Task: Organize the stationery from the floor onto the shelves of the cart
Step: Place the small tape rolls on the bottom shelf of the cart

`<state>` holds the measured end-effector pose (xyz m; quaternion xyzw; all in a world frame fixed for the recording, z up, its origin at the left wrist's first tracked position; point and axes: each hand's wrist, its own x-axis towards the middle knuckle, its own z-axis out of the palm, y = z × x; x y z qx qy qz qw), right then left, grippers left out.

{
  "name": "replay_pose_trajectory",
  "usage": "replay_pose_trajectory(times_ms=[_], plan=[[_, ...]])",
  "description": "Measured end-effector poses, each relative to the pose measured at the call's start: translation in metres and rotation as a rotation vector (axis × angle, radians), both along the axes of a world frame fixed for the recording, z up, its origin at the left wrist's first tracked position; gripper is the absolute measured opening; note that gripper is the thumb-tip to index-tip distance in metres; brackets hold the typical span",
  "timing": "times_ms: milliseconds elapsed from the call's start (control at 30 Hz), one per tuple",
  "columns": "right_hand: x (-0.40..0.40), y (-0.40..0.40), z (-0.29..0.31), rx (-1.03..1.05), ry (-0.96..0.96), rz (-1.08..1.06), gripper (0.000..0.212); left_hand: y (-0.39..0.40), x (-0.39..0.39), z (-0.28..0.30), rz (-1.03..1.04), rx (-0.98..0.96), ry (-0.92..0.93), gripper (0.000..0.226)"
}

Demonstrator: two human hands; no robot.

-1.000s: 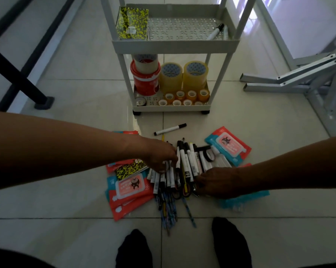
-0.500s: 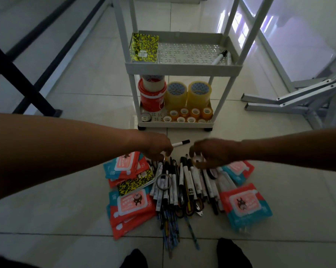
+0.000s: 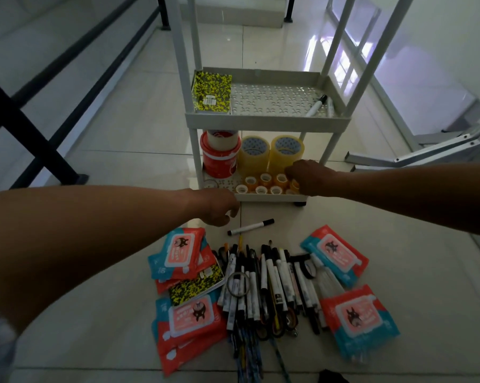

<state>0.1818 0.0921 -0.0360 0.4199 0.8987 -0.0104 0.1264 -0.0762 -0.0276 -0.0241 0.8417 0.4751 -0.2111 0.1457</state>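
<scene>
Pale glossy floor tiles (image 3: 122, 128) carry a heap of markers and pens (image 3: 266, 286) flanked by red-and-blue wipe packs (image 3: 334, 254), in front of the white cart (image 3: 266, 121). One marker (image 3: 251, 226) lies apart, just beside the left hand (image 3: 219, 207), whose fingers curl downward; whether they hold anything cannot be told. The right hand (image 3: 309, 176) reaches over the small tape rolls (image 3: 266, 182) on the bottom shelf, its fingertips turned away, so its grip cannot be made out. A yellow-speckled notebook (image 3: 212, 91) lies on the upper shelf.

Loads of open room mid upper shelf (image 3: 272, 102), between notebook (image 3: 211, 92) and marker (image 3: 316, 105). Bottom shelf (image 3: 269, 197) crammed with tape rolls (image 3: 270, 154), barely passable.
</scene>
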Motion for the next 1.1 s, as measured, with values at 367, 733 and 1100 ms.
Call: replay_pose_trajectory(times_ms=[367,733,1100], plan=[[-0.018,0.014,-0.010,-0.051,-0.142,-0.058,0.053,0.015,0.012,-0.013,0.004,-0.007,-0.048,0.035],[-0.019,0.013,-0.012,-0.055,-0.060,-0.096,0.057,0.016,0.005,-0.022,-0.001,-0.012,-0.042,0.035],[-0.011,0.007,-0.023,-0.096,-0.057,0.027,0.038,0.018,0.006,-0.025,-0.023,-0.025,-0.021,0.035]])
